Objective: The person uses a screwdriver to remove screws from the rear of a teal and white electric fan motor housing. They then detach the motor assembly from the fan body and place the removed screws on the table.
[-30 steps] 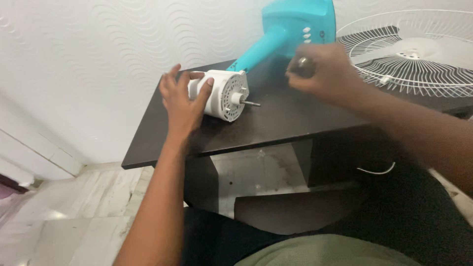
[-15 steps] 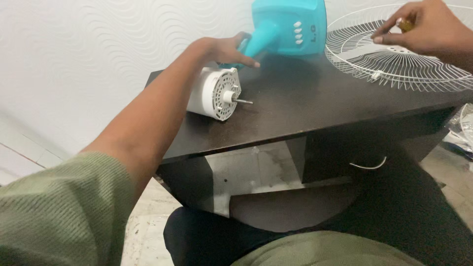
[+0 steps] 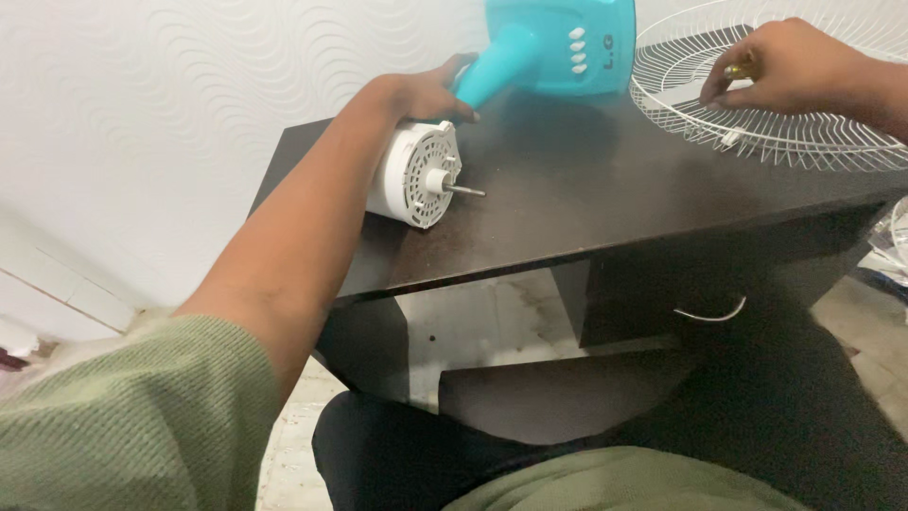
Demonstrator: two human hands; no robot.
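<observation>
Hands apart on a dark table [image 3: 586, 203] — left hand [image 3: 426, 93], fingers curled on the teal fan neck [image 3: 497, 64], white motor [image 3: 416, 175] at its six o'clock; right hand [image 3: 785, 66], at three o'clock, pinches a small, possibly brass, piece [image 3: 740, 70] over the wire guard [image 3: 804, 142].

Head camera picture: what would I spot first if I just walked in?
Probably the bright turquoise fan body at the back of the dark table, with the left hand on its neck. Next, the white motor lying on its side below that hand, shaft pointing right. At the far right, the right hand rests on the white wire grille.
</observation>
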